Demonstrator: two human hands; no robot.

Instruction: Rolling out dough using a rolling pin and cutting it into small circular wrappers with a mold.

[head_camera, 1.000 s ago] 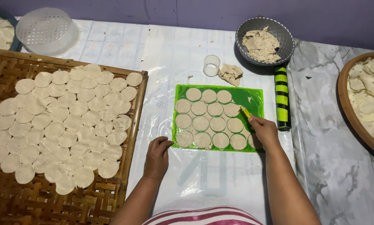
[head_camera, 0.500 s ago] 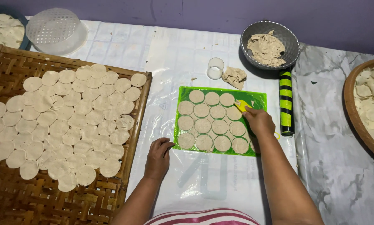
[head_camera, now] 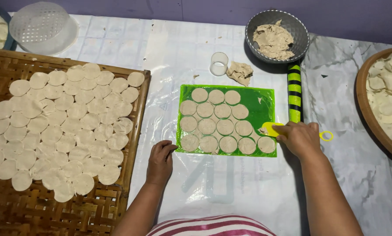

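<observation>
A green plastic sheet (head_camera: 259,97) lies on the white covered table and carries several round dough discs (head_camera: 215,127). My right hand (head_camera: 298,137) holds a yellow scraper (head_camera: 271,129) at the sheet's right edge, with a bit of dough on its blade. Its yellow ring handle (head_camera: 326,136) sticks out to the right of the hand. My left hand (head_camera: 160,161) rests on the table just off the sheet's lower left corner, fingers curled, holding nothing.
A woven bamboo tray (head_camera: 130,183) at left carries several dough discs. Behind the sheet stand a small clear ring cutter (head_camera: 219,64), a dough lump (head_camera: 240,72), a grey bowl of scraps (head_camera: 276,19) and a green-black rolling pin (head_camera: 294,94). A round tray (head_camera: 365,105) sits at right, a white basket (head_camera: 43,24) at back left.
My right hand has drawn the scraper to the right, from over the discs to the sheet's right edge. The left hand has stayed put. The view has shifted a little.
</observation>
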